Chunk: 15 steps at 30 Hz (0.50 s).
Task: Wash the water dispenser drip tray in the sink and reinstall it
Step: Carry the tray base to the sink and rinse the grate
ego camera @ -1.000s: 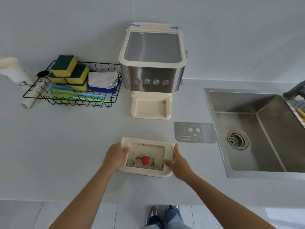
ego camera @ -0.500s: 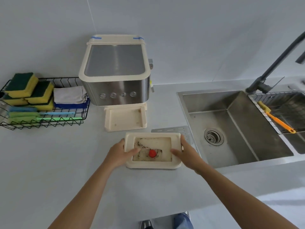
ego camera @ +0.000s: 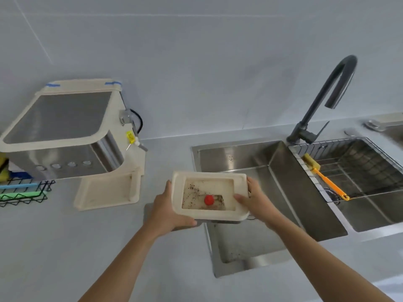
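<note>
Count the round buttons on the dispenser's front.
4, in a row along the steel front of the water dispenser: at and. None looks hidden.

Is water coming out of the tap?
No, the dark faucet over the sink shows no stream at its spout, while both hands hold the dirty drip tray near the sink's left edge.

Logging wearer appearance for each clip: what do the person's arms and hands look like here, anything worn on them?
Both arms are bare from the frame's lower edge to the hands: no sleeves in view. The left hand and the right hand wear no gloves. No watch, bracelet or ring shows on the visible wrists and fingers. No markings, tape or cables on either arm.
</note>
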Motion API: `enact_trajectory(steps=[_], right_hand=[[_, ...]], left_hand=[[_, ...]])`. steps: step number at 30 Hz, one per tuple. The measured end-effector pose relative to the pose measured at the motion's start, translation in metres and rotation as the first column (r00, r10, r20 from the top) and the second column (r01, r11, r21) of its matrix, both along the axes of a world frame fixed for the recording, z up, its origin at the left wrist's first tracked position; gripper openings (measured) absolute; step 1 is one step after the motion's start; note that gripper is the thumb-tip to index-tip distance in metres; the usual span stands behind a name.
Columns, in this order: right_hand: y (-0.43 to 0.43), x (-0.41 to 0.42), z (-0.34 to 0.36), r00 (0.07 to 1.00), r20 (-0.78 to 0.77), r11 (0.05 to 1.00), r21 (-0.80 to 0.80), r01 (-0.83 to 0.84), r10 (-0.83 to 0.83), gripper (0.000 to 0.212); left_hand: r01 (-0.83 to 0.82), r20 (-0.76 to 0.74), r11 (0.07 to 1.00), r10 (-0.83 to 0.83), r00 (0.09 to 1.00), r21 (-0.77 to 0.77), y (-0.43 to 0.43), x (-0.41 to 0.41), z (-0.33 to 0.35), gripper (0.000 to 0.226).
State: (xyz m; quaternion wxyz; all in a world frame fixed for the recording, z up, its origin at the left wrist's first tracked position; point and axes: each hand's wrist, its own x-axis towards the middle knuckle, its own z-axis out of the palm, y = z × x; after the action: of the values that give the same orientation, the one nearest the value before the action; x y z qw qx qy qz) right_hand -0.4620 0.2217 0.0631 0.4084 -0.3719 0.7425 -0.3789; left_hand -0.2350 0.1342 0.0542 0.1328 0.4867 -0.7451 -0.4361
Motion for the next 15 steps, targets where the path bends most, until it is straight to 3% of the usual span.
enact_trajectory(steps=[5, 10, 15], right_hand=[[0.01, -0.08, 0.008, 0.99, -0.013, 0.988, -0.063, -0.138, 0.137, 0.076], [0.022, -0.138, 0.012, 0.963, -0.053, 0.957, -0.109, -0.27, 0.266, 0.126], [0.034, -0.171, 0.003, 0.939, -0.174, 0.942, -0.103, -0.319, 0.298, 0.134]], left_hand=[[-0.025, -0.085, 1.0, 0.024, 0.996, -0.016, 0.013, -0.082, 0.004, 0.086], [-0.064, -0.071, 0.998, 0.064, 0.995, 0.0, 0.027, -0.145, 0.007, 0.099], [-0.041, 0.017, 0.999, 0.041, 0.999, -0.02, 0.028, -0.179, 0.011, 0.107]])
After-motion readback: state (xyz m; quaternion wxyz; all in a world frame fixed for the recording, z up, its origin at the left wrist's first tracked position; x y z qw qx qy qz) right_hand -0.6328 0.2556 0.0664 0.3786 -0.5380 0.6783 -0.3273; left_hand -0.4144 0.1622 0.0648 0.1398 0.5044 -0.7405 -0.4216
